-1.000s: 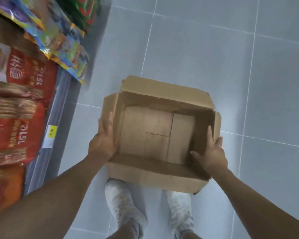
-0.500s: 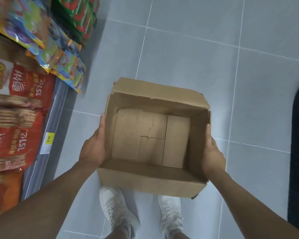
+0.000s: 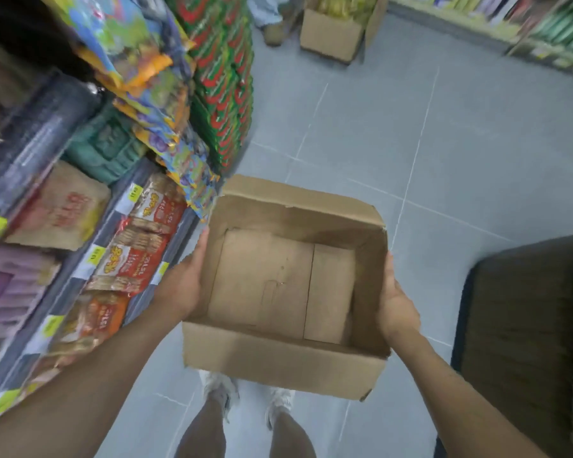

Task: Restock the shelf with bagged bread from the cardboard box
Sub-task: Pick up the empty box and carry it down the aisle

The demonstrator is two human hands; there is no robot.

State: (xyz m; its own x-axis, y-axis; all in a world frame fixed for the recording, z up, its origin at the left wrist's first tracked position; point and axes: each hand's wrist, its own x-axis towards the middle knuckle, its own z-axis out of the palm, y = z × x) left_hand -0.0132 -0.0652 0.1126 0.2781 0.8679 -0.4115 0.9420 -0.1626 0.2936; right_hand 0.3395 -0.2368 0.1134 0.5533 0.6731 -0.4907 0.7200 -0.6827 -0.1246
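The cardboard box (image 3: 278, 361) is open at the top and has nothing inside; only its bare bottom flaps show. I hold it in front of me above my feet. My left hand (image 3: 182, 285) presses flat against its left wall, fingers pointing forward. My right hand (image 3: 396, 305) presses the right wall the same way. The shelf (image 3: 90, 259) runs along the left, with red and orange bags of sliced bread (image 3: 139, 256) lying on it beside the box.
Colourful snack bags (image 3: 153, 104) and green-red packs (image 3: 225, 81) hang above the shelf. A dark mat or bin (image 3: 523, 325) sits at the right. Far ahead stand another cardboard box (image 3: 331, 34), a person's foot (image 3: 272, 31) and a second shelf (image 3: 559, 31).
The box has come up from the floor and closer to the shelf. My hands went from gripping its rim to pressing its sides. My head has tilted up, showing the aisle ahead.
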